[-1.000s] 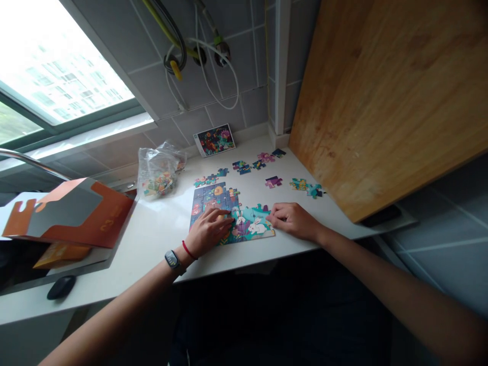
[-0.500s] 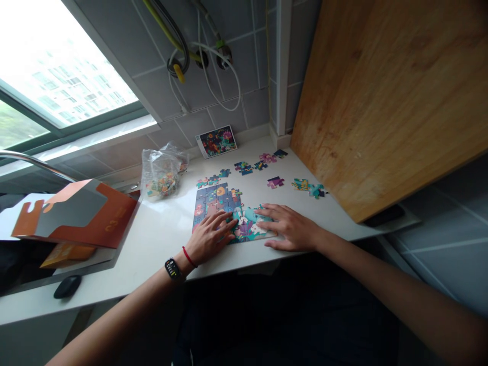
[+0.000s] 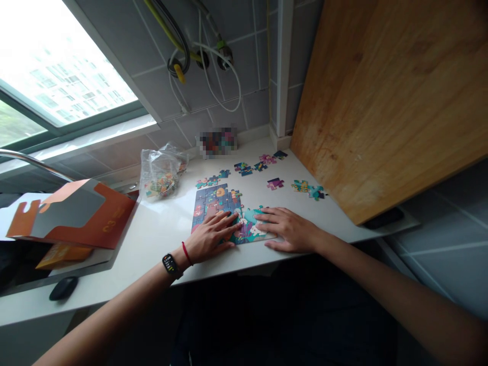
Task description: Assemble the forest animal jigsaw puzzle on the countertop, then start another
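Your table [image 3: 156, 223] carries the work, with a wooden panel [image 3: 381, 101] rising beside its right end; toward the left is an orange carton [image 3: 118, 221], its contents hidden from this angle, so you cannot tell what it holds; the puzzle [image 3: 213, 195] lies near the table's front edge, partly joined, with a stepped gap at its far right corner; your hands are what has changed: your right hand [image 3: 285, 229], bunched at the puzzle's right edge a second ago, now lies flat with fingers spread over that part, and your left hand [image 3: 213, 234] has flattened across the lower middle; both look released, grasping nothing that shows, which suggests your attention has gone from one edge spot to the joined section as a whole; the clear bag [image 3: 163, 162] sits beyond the puzzle's left side, slack at the top, with small coloured pieces [image 3: 162, 187] heaped in its lower part, too jumbled to count; the loose clusters [image 3: 243, 169] lie on the table behind the puzzle and off to its right, outside any container; a pink piece [image 3: 275, 183] lies among them.
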Demonstrator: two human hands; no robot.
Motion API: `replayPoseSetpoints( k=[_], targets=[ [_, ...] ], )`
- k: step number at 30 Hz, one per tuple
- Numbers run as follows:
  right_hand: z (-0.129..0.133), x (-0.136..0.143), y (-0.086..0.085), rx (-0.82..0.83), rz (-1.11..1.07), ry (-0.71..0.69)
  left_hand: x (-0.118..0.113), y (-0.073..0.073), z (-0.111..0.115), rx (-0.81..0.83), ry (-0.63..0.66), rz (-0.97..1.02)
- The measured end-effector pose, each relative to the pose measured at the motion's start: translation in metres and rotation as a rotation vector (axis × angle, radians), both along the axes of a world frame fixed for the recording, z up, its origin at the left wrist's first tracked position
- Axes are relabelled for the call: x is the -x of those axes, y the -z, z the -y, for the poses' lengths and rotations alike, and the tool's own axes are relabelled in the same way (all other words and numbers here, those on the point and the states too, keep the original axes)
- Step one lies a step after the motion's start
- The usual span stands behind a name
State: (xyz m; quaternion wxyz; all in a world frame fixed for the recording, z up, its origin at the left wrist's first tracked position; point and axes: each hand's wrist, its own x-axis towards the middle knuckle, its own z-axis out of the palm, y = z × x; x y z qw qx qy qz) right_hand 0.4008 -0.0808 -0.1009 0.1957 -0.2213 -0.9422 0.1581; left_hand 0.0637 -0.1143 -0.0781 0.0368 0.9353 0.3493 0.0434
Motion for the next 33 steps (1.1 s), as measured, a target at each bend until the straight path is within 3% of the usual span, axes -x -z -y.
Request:
replayPoseSetpoints(
  k=[9, 13, 17, 21, 28, 33],
  targets=[
    [-0.001, 0.001, 0.0, 0.0, 0.006, -0.014, -0.012, -0.012, 0.001, 0.031, -0.051, -0.03],
    [0.0, 0.001, -0.001, 0.007, -0.032, 0.012, -0.01, -0.006, 0.007, 0.075, -0.053, -0.048],
    [-0.002, -0.001, 0.0, 0.004, -0.146, 0.155, -0.002, 0.007, 0.02, 0.103, -0.066, -0.004],
    [-0.007, -0.002, 0.006, -0.014, -0.194, 0.25, 0.02, 0.017, 0.028, 0.049, -0.248, 0.11],
    [-0.01, 0.003, 0.014, -0.07, -0.118, 0.446, 0.089, 0.022, 0.024, -0.077, -0.545, 0.458],
    [-0.011, 0.003, 0.015, -0.097, -0.107, 0.493, 0.096, 0.024, 0.019, -0.17, -0.64, 0.687]
  ],
)
